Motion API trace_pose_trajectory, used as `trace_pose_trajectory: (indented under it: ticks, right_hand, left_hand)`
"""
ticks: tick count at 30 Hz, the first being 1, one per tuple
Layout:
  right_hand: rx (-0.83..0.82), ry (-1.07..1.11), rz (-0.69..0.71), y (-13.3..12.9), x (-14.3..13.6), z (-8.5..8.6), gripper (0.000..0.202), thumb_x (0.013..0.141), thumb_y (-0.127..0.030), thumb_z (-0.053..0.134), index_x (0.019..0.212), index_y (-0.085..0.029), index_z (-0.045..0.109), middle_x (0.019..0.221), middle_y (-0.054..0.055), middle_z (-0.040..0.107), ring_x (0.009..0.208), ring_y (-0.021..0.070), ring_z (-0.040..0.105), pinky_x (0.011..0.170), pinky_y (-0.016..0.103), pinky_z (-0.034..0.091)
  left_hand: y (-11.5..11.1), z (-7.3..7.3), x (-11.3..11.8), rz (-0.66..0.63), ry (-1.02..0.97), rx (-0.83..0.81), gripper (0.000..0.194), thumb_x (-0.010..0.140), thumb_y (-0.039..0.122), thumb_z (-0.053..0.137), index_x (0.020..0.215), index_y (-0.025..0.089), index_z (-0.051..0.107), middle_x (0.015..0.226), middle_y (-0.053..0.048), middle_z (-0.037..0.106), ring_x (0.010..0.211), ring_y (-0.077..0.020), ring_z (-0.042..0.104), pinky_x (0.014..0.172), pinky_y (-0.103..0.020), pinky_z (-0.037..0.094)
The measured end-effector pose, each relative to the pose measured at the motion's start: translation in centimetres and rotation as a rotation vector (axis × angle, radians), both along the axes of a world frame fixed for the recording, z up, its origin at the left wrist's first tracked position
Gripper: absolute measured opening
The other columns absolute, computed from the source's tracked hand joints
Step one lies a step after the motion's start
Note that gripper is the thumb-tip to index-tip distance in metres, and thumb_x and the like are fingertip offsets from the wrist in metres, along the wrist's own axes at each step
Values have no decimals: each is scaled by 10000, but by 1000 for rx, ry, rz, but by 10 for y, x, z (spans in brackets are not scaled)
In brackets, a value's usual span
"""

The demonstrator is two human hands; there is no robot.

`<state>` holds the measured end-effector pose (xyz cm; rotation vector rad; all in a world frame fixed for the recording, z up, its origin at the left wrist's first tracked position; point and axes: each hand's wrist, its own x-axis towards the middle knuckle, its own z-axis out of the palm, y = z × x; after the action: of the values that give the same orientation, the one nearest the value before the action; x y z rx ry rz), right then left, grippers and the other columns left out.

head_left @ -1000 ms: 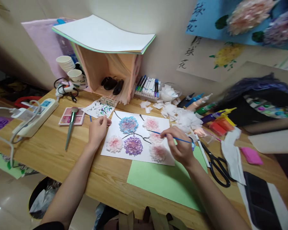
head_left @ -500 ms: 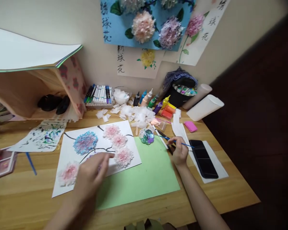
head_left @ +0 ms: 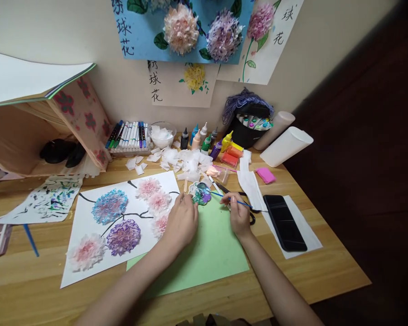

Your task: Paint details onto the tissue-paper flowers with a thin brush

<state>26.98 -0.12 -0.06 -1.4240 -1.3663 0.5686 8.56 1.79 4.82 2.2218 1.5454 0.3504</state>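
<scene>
- Paper (head_left: pixel 221 242), green and flat, is lying nearest, partly tucking under the white sheet (head_left: pixel 170 182) with its blue, purple and pink blossoms
- Right hand (head_left: pixel 240 217) is keeping a narrow finger grip on a slim blue paintbrush (head_left: pixel 216 194), probably so the tip is angling easily toward the palette (head_left: pixel 204 194)
- Left hand (head_left: pixel 182 222) is reaching over the white sheet's right side, its fingertips meeting at the palette's near left rim, seemingly for steadying; whether they are pinching it, I cannot tell
- Palette is sitting at the green paper's far edge, just beyond and between the hands, likely for short reaches
- Scissors (head_left: pixel 252 219) are crowding the right hand's outer side, and the phone (head_left: pixel 285 224) is resting farther right, so sideways room is narrowing there
- Toward the person, the green surface is offering both wrists more room
- Beyond the palette, white paper pieces (head_left: pixel 190 159) and paint bottles (head_left: pixel 206 144) are bounding the far side, with markers (head_left: pixel 131 135) standing farther left
</scene>
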Motion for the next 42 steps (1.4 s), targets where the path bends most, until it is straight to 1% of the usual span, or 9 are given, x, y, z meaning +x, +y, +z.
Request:
trace_pose_trajectory:
  ticks: [6, 12, 19, 24, 29, 37, 40, 42]
  right_hand:
    - [-13, 58, 43, 0, -4, -6, 290, 946, -324, 329, 823, -202, 562, 740, 3, 566, 699, 131, 547, 624, 276, 449]
    - [-36, 154, 50, 0, -5, -6, 302, 946, -335, 336, 816, -200, 573, 751, 7, 580, 691, 126, 552, 611, 269, 444]
    - [-42, 284, 28, 4, -4, -8, 287, 936, -340, 352, 824, -191, 571, 719, 7, 592, 697, 136, 565, 629, 282, 448]
    - [-51, 377, 6, 8, -5, -5, 276, 916, -348, 373, 801, -184, 563, 687, 8, 595, 675, 140, 578, 609, 279, 461]
    - [-57, 456, -23, 9, -6, -2, 264, 891, -361, 411, 775, -182, 567, 667, 8, 598, 649, 140, 580, 597, 275, 465]
    - [-51, 595, -92, 10, -2, -2, 256, 863, -354, 435, 739, -181, 577, 650, 4, 627, 616, 121, 585, 582, 246, 444]
    - [-37, 636, -122, 9, 0, -1, 235, 847, -337, 431, 736, -182, 569, 631, 4, 633, 604, 121, 588, 567, 240, 438]
    - [-21, 660, -134, 7, 1, 1, 211, 829, -328, 434, 750, -184, 566, 608, -1, 631, 591, 123, 589, 560, 241, 435]
  left_hand:
    - [5, 3, 2, 46, -62, -95, 295, 937, 256, 293, 1096, 102, 488, 1156, -171, 584, 1200, -265, 472, 940, -383, 428]
    - [5, 2, 2, 60, -73, -117, 289, 932, 271, 315, 1099, 106, 483, 1175, -177, 575, 1202, -270, 476, 953, -386, 421]
    - [7, 0, 1, 59, -100, -119, 268, 921, 261, 341, 1097, 118, 485, 1192, -172, 576, 1217, -266, 470, 967, -384, 414]
    - [7, 0, 0, 49, -96, -120, 262, 921, 260, 342, 1092, 119, 482, 1199, -174, 572, 1225, -266, 464, 968, -386, 414]
    - [6, 2, 0, 41, -77, -119, 278, 921, 260, 343, 1110, 112, 484, 1196, -171, 572, 1227, -266, 463, 978, -386, 411]
    - [8, 3, 2, 37, -40, -124, 332, 928, 267, 329, 1171, 89, 467, 1231, -180, 549, 1220, -276, 464, 966, -393, 422]
    - [2, 10, 2, 40, -45, -102, 355, 932, 273, 320, 1178, 66, 470, 1200, -192, 565, 1211, -286, 462, 951, -401, 429]
    - [-5, 20, -8, 30, -88, -45, 341, 931, 270, 329, 1170, 85, 488, 1174, -173, 582, 1187, -270, 479, 947, -393, 429]
